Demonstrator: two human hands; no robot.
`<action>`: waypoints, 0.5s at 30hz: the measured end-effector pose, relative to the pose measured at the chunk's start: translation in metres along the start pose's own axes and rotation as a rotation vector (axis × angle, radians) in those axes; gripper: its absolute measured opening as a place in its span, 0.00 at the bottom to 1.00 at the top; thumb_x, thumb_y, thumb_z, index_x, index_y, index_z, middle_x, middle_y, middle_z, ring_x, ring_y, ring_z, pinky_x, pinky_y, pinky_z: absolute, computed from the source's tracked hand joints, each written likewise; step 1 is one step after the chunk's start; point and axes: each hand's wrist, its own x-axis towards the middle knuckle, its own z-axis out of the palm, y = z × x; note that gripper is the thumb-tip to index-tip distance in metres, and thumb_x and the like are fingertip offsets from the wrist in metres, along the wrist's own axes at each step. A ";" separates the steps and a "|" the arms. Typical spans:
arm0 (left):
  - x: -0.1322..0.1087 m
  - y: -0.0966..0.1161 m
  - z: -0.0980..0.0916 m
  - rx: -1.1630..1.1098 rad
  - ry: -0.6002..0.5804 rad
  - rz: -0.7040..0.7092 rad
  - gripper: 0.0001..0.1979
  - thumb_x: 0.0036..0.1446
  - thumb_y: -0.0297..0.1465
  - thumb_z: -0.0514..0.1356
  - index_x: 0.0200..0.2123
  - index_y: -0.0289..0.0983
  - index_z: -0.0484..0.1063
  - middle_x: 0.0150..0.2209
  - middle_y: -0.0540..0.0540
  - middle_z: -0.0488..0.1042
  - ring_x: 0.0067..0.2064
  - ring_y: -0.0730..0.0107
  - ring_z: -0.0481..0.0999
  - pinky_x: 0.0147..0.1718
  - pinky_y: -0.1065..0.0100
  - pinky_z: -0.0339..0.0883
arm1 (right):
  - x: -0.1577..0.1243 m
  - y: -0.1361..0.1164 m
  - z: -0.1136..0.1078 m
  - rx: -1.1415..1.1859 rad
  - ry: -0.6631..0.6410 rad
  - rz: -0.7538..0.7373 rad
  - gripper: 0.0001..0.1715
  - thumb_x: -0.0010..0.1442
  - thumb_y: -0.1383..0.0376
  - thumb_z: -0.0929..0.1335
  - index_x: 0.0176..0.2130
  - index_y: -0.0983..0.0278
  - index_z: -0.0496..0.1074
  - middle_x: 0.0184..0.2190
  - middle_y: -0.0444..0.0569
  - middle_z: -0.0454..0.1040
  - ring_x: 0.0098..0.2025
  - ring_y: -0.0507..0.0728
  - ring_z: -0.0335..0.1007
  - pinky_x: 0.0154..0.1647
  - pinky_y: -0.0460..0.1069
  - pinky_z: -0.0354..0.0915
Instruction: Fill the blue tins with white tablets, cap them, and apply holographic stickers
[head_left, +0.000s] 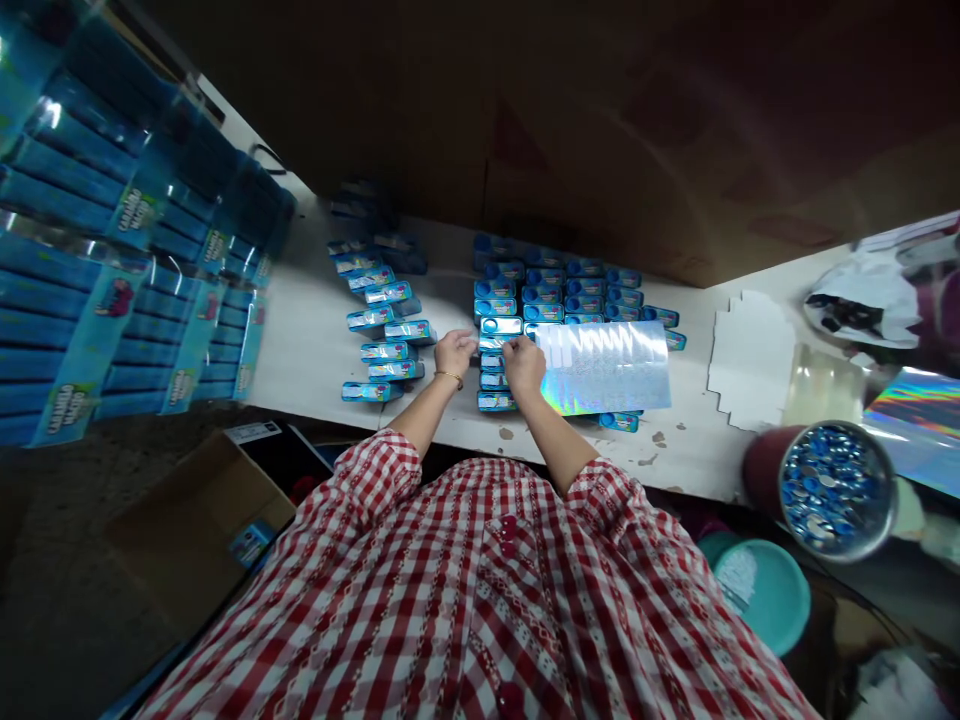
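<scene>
Rows of small blue boxes [544, 293] stand on the white table in front of me. My left hand [454, 353], with a bracelet at the wrist, is at the left edge of a box [500, 326] in the nearest column; its fingers are bent together, and what they hold is too small to make out. My right hand [525, 365] is closed over the right end of the same column, its fingertips pinched on something hidden. Beside it a shiny holographic sheet [607, 370] lies over several boxes. More blue boxes [386, 351] stand in a staggered group to the left.
Stacked blue packs [135, 290] rise at the left. A cardboard box [202, 520] is below them. At the right are white cut-outs [750, 360], a metal container of shiny blue pieces [836, 485] and a turquoise basin [784, 600]. A dark panel [525, 120] overhangs the table's back.
</scene>
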 end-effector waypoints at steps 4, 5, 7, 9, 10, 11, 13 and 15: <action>0.001 -0.013 -0.006 0.115 0.123 0.004 0.11 0.43 0.26 0.60 0.34 0.35 0.73 0.28 0.47 0.74 0.34 0.66 0.74 0.39 0.65 0.67 | -0.007 0.004 -0.010 -0.211 -0.038 -0.139 0.23 0.64 0.62 0.57 0.56 0.60 0.64 0.42 0.56 0.74 0.40 0.60 0.72 0.38 0.51 0.62; 0.001 -0.014 -0.008 0.149 0.158 0.019 0.11 0.44 0.26 0.59 0.34 0.35 0.73 0.29 0.46 0.74 0.35 0.65 0.74 0.40 0.64 0.67 | -0.009 0.005 -0.012 -0.273 -0.073 -0.196 0.24 0.64 0.64 0.56 0.58 0.59 0.62 0.43 0.57 0.74 0.39 0.60 0.72 0.38 0.51 0.63; -0.001 -0.012 -0.012 0.201 0.193 0.076 0.09 0.47 0.27 0.58 0.34 0.35 0.74 0.31 0.44 0.75 0.37 0.64 0.74 0.41 0.64 0.66 | -0.013 0.005 -0.015 -0.403 -0.176 -0.284 0.27 0.64 0.68 0.55 0.60 0.57 0.60 0.43 0.58 0.73 0.37 0.60 0.73 0.37 0.52 0.63; -0.007 -0.005 -0.012 0.237 0.195 0.180 0.09 0.49 0.27 0.56 0.35 0.35 0.74 0.34 0.44 0.75 0.37 0.66 0.73 0.42 0.65 0.66 | -0.018 0.003 -0.018 -0.503 -0.278 -0.327 0.31 0.62 0.72 0.55 0.62 0.58 0.56 0.41 0.58 0.73 0.36 0.60 0.73 0.36 0.52 0.64; -0.010 0.000 -0.010 0.255 0.187 0.243 0.09 0.50 0.27 0.56 0.35 0.35 0.74 0.36 0.44 0.74 0.37 0.66 0.73 0.42 0.66 0.66 | -0.020 0.003 -0.021 -0.533 -0.307 -0.343 0.32 0.61 0.73 0.55 0.63 0.59 0.54 0.40 0.58 0.73 0.36 0.60 0.73 0.36 0.52 0.64; -0.014 0.006 -0.006 0.276 0.171 0.309 0.10 0.52 0.28 0.55 0.36 0.36 0.74 0.37 0.44 0.74 0.38 0.67 0.72 0.42 0.66 0.66 | -0.022 0.004 -0.025 -0.546 -0.313 -0.359 0.32 0.62 0.73 0.55 0.64 0.59 0.52 0.40 0.58 0.73 0.37 0.60 0.73 0.36 0.52 0.64; -0.022 0.019 0.007 0.328 0.100 0.434 0.11 0.54 0.30 0.55 0.38 0.36 0.74 0.39 0.43 0.74 0.40 0.66 0.72 0.43 0.65 0.66 | -0.024 0.012 -0.039 -0.524 -0.257 -0.392 0.30 0.63 0.70 0.54 0.64 0.58 0.52 0.41 0.56 0.73 0.37 0.59 0.73 0.36 0.51 0.64; -0.028 0.030 0.028 0.382 -0.020 0.531 0.13 0.54 0.33 0.56 0.42 0.36 0.73 0.42 0.42 0.73 0.44 0.64 0.72 0.46 0.63 0.65 | -0.020 0.028 -0.060 -0.460 -0.119 -0.411 0.27 0.65 0.67 0.53 0.62 0.57 0.55 0.44 0.54 0.71 0.40 0.58 0.71 0.38 0.50 0.64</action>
